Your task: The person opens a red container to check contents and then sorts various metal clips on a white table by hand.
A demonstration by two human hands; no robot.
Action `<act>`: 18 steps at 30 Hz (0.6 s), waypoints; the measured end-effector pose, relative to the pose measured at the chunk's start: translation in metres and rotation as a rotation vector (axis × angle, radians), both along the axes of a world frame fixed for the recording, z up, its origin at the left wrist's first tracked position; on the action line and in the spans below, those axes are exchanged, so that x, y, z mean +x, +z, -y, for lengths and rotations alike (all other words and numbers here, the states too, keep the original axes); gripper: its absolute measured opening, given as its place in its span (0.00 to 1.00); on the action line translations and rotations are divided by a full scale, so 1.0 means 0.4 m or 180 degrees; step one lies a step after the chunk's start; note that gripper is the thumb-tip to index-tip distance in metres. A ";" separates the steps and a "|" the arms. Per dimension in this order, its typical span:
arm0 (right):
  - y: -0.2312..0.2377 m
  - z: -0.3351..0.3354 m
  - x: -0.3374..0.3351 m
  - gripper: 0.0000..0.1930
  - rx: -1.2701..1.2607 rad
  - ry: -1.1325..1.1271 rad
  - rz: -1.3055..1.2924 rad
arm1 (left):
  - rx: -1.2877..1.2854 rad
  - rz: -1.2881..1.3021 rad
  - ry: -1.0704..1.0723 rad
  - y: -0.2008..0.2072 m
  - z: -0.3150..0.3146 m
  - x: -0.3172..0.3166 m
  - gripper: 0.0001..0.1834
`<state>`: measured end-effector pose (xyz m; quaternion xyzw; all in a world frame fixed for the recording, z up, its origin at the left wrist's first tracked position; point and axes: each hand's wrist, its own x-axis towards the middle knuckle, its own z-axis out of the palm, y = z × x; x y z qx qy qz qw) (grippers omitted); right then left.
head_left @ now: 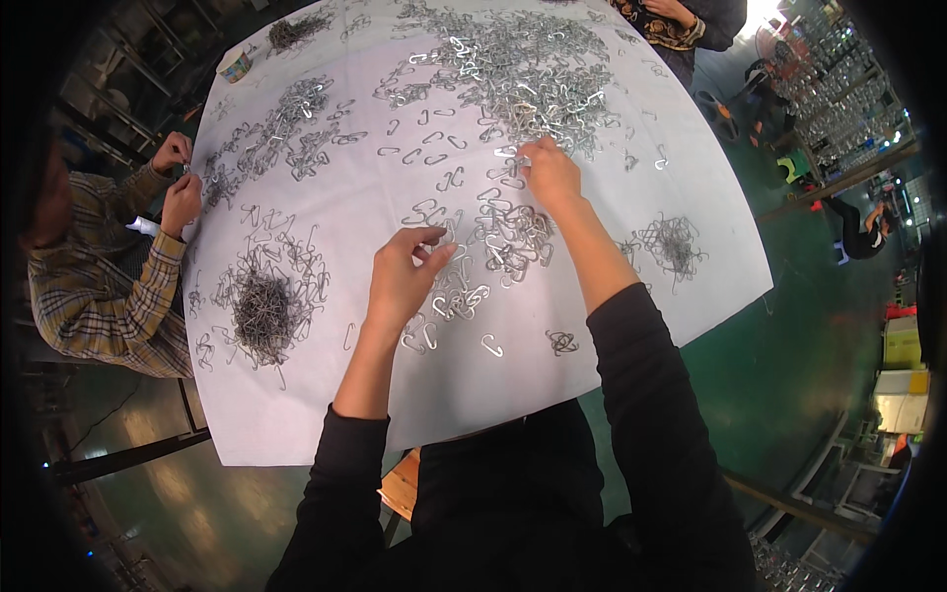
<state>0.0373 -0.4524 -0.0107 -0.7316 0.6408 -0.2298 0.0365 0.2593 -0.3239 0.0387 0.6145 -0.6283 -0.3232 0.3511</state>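
From my remote seat, I take the loose pile of bent metal hooks (514, 240) as the hub of my clock; it lies on the white-covered table (296, 424), between my two hands.

My right hand (550, 176) is at 1 o'clock, fingers bunched low by the near edge of the big heap (538, 74), which spreads out at 12. I cannot tell whether its fingertips pinch a hook. My left hand (404, 271), between 8 and 9, has thumb and forefinger curled toward each other over more hooks; whether one sits between them, I cannot tell.

I judge the step in hand to be picking over single hooks by fingertip. The next move, I think, calls for a light pinch on one hook and a clean lift, since overlapping hooks could snag.

Further out, a single hook (492, 345) lies at 6, a small tangle (562, 342) at 5, a grey pile (674, 245) at 3. A dense dark heap (261, 314) sits beyond my left hand. At 10 stands a cup (234, 66); at 9, a co-worker in plaid (109, 291) has both hands at the table edge.
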 end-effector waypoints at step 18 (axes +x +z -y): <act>-0.020 -0.052 -0.010 0.07 0.0009 0.0291 -0.0218 | 0.0981 -0.1594 0.0007 -0.049 0.018 -0.071 0.15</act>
